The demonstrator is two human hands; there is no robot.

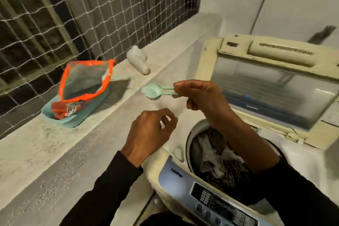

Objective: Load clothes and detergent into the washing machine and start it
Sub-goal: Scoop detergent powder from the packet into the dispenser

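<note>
My right hand (200, 97) pinches the handle of a pale green scoop (153, 91), bowl kept level and facing up, which I read as a way of keeping the powder in it from spilling on the way to the washing machine (183, 176). The scoop hangs over the concrete bench (45, 152), between the open detergent bag (86, 82) and the drum (216, 154), where dark and pale clothes already lie. My left hand (152, 134) hovers empty just below, fingers loosely curled, holding nothing; it seems placed to catch stray grains or steady the pour. The bag leans in a teal tub (73, 121) by the netted window (55, 14), mouth gaping toward me so the scoop can dip in easily. The lid (271, 86) stands tipped back, leaving the drum clear. A white lump (138, 59) I cannot identify rests further along the bench. The control panel (216, 205) sits nearest me, untouched by either hand, so starting is not yet done.
</note>
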